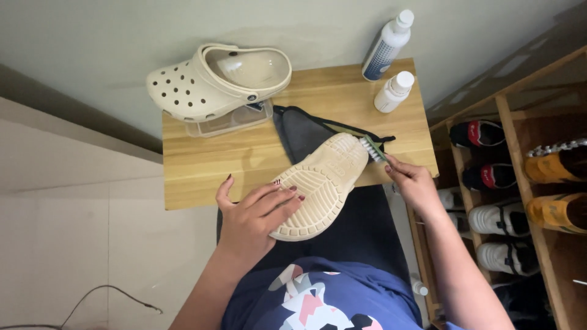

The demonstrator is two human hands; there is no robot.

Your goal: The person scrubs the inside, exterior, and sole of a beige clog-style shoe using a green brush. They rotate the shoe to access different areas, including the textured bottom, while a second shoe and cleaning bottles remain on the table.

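Closest in, the left hand [257,214] lies flat on the heel end of a beige clog [320,186] flipped sole-up, fingers spread over the tread rather than wrapped round it, so that grip is more of a press than a pinch. The clog sits partly over the person's lap and partly on the front edge of the wooden desk [202,171]. The right hand [411,181] has its grip pinched shut on a small brush [372,148], bristles touching the toe end of the sole. Under the toe there's a dark grey cloth [299,128] spread on the desk. Further back the second clog [217,79] sits upright on a clear plastic tray [229,122], and two white bottles [391,61] stand near the back right corner. Off to the right is a shoe rack [520,177] with several pairs.
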